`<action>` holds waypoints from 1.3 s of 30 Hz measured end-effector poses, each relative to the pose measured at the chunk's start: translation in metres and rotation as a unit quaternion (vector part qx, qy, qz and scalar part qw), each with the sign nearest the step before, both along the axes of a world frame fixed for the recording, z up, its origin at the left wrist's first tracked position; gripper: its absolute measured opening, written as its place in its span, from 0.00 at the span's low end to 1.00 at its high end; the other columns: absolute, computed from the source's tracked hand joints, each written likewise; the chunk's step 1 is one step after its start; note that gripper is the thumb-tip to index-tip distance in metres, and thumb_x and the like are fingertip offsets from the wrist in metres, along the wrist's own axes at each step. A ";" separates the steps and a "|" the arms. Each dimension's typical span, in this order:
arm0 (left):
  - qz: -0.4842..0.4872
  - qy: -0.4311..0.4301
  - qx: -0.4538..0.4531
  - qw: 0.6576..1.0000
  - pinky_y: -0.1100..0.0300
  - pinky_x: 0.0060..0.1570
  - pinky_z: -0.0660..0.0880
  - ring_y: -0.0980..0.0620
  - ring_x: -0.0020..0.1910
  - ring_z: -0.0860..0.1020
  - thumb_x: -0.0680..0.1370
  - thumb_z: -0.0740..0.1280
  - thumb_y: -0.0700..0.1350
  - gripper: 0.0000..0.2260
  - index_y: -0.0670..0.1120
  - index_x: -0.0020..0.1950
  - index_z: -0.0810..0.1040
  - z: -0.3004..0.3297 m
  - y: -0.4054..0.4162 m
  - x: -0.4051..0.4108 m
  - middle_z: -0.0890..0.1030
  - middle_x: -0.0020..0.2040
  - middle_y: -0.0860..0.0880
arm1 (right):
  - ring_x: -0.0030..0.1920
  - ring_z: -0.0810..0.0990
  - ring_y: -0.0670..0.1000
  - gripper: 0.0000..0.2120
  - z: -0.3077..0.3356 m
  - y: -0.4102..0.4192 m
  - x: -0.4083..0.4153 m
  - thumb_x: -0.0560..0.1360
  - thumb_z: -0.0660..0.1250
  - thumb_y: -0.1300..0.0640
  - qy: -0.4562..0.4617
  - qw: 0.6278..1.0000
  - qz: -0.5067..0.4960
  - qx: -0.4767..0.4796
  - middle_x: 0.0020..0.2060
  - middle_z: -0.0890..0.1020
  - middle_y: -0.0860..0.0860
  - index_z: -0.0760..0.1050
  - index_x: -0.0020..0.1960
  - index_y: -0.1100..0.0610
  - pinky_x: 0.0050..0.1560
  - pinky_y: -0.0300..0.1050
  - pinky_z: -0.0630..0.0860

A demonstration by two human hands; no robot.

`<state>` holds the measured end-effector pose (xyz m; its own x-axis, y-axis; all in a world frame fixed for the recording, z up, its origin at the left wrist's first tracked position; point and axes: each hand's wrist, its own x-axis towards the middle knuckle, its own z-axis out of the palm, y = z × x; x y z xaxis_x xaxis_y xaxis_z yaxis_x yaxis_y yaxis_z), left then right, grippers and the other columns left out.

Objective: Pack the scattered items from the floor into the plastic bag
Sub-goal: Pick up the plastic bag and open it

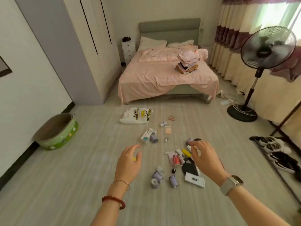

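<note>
A white plastic bag (136, 116) with yellow print lies flat on the grey floor near the foot of the bed. Several small items are scattered in front of it: a white box (146, 137), small bottles (153, 138), purple rolls (157, 177), a red can (175, 159), a black pouch (189, 168) and a white card (194, 179). My left hand (129, 162) hovers above the floor with relaxed fingers, holding nothing. My right hand (205, 158) hovers over the right-hand pile, fingers loosely bent, apparently empty.
A bed (167, 75) with pink sheets stands ahead. A standing fan (267, 48) is at the right, shoes (275, 150) on a rack below it. A green round cat bed (56, 131) sits by the left wall beside a wardrobe (91, 46).
</note>
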<state>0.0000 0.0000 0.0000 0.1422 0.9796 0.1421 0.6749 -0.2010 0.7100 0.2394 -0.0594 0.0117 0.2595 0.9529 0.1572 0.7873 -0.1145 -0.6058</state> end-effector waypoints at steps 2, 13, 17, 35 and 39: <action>0.007 0.016 -0.050 0.999 0.61 0.59 0.67 0.48 0.60 0.74 0.77 0.62 0.41 0.13 0.43 0.62 0.74 -0.030 -0.017 -0.003 0.76 0.60 0.45 | 0.58 0.76 0.56 0.11 -0.038 -0.019 -0.004 0.76 0.61 0.60 0.058 0.998 -0.018 -0.025 0.53 0.81 0.54 0.77 0.57 0.57 0.57 0.48 0.70; 0.072 0.025 -0.324 0.943 0.63 0.59 0.67 0.49 0.60 0.75 0.78 0.61 0.42 0.14 0.42 0.63 0.72 -0.133 -0.094 -0.047 0.76 0.62 0.44 | 0.63 0.74 0.54 0.15 -0.150 -0.068 -0.040 0.78 0.57 0.58 0.157 0.936 0.016 -0.315 0.61 0.77 0.56 0.72 0.63 0.60 0.62 0.43 0.68; 0.131 0.037 -0.324 0.936 0.58 0.60 0.68 0.47 0.61 0.74 0.78 0.60 0.43 0.15 0.42 0.64 0.71 -0.145 -0.041 -0.081 0.75 0.63 0.44 | 0.64 0.73 0.54 0.16 -0.162 -0.016 -0.053 0.78 0.57 0.56 0.126 0.920 0.044 -0.368 0.62 0.76 0.55 0.71 0.64 0.59 0.63 0.45 0.68; 0.132 0.081 -0.400 0.903 0.56 0.60 0.70 0.45 0.60 0.75 0.79 0.58 0.44 0.14 0.42 0.63 0.72 -0.170 0.315 -0.311 0.75 0.62 0.41 | 0.51 0.79 0.57 0.16 -0.169 0.424 -0.273 0.79 0.52 0.57 0.032 0.874 0.136 -0.466 0.50 0.81 0.56 0.72 0.62 0.57 0.48 0.42 0.70; 0.112 0.077 -0.390 0.911 0.57 0.59 0.69 0.46 0.60 0.74 0.79 0.58 0.44 0.14 0.42 0.63 0.72 -0.179 0.423 -0.324 0.75 0.62 0.42 | 0.57 0.76 0.58 0.15 -0.180 0.508 -0.291 0.79 0.54 0.58 0.026 0.883 0.129 -0.450 0.56 0.80 0.57 0.74 0.60 0.59 0.55 0.43 0.69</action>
<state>-0.3245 0.4227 -0.1791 -0.1134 0.7807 -0.6145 0.7411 0.4784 0.4711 -0.0513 0.4483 -0.1687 -0.0003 0.7141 -0.7001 0.8310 -0.3892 -0.3973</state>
